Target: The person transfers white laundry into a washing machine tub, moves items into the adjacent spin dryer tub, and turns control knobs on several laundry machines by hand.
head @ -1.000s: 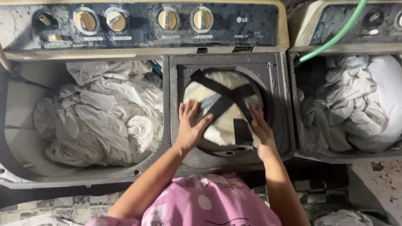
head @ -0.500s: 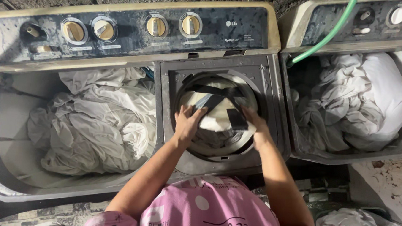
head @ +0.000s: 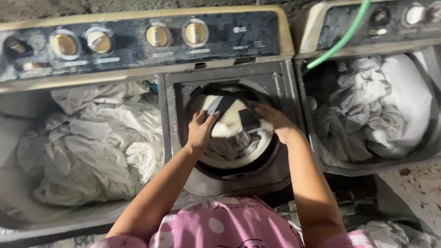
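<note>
Down between my hands sits the cream round lid [head: 229, 123] with its black cross straps, and it's now tipped up at the far side inside the spin tub [head: 234, 140], where half a second back it was lying nearly flat on top. So it's no longer sealing the tub, and you can see damp white cloth [head: 232, 147] under it. My left hand [head: 201, 130] is grasping the lid's near left edge, fingers curled over it. My right hand [head: 273, 119] is clamped on the far right edge, right by a strap. Off to the left of my left hand is the wash tub full of white sheets [head: 94, 142]. Past my right hand there's a second machine with more white laundry [head: 377, 107] and a green hose [head: 343, 37].
</note>
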